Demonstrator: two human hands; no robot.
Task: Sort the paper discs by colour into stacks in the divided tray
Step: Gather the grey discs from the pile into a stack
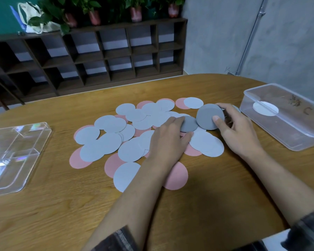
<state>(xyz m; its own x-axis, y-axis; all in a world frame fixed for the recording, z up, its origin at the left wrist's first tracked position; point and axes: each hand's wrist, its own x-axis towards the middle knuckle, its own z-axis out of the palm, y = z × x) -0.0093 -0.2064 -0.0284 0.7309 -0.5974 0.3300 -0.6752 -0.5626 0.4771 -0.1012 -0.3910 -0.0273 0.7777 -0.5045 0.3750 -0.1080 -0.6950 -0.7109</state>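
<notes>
The right hand [237, 131] is holding a small stack of grey discs [209, 116] on edge above the table [62, 205], thumb pressed on its face and fingers [225, 106] curled round the far rim. The left hand [168, 140] is lying flat on the pile, its fingertips pinching or sliding one more grey disc [188, 124]; I cannot tell which.

The risk, I think, is the stack fanning out and slipping as another thin disc is being fed in, since paper gives little to hold. The left palm is also covering pale blue discs [101, 147] and pink discs [178, 176], so dragging it could be pulling those along.

The divided tray [16, 153] is sitting empty at the far left, well apart from both hands, with the whole scatter lying between. A clear lidded box [286, 115] is standing just beside the right hand, with something white and round inside.
</notes>
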